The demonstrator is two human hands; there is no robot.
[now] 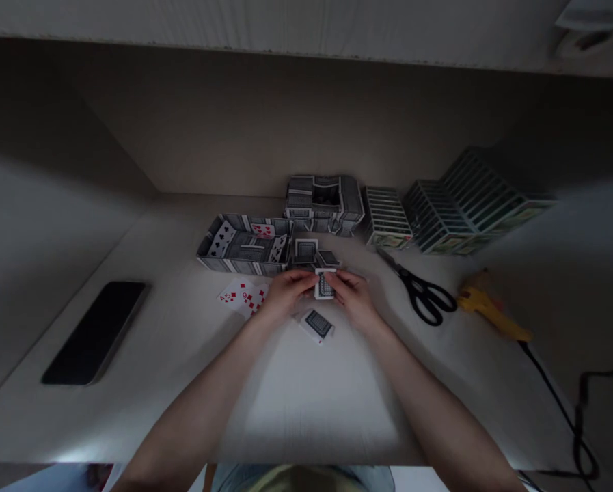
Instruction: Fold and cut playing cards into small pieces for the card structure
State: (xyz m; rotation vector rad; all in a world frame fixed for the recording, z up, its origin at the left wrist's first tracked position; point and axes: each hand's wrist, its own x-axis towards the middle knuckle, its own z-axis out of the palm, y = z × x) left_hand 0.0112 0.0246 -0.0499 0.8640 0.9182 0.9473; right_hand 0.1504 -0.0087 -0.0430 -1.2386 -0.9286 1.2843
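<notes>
Your left hand and right hand, centre: both pinching a playing card; scissors, right of centre; phone, lower left of frame

Open tabletop between left forearm and right forearm, out to near edge. Wide lane left, between phone and left forearm. Middle closed off by left hand and right hand meeting at playing card; loose cards lie just nearer. Far side blocked by open tray, card-covered box, slatted stacks. Right lane narrowed by scissors, yellow glue gun, cord.
</notes>
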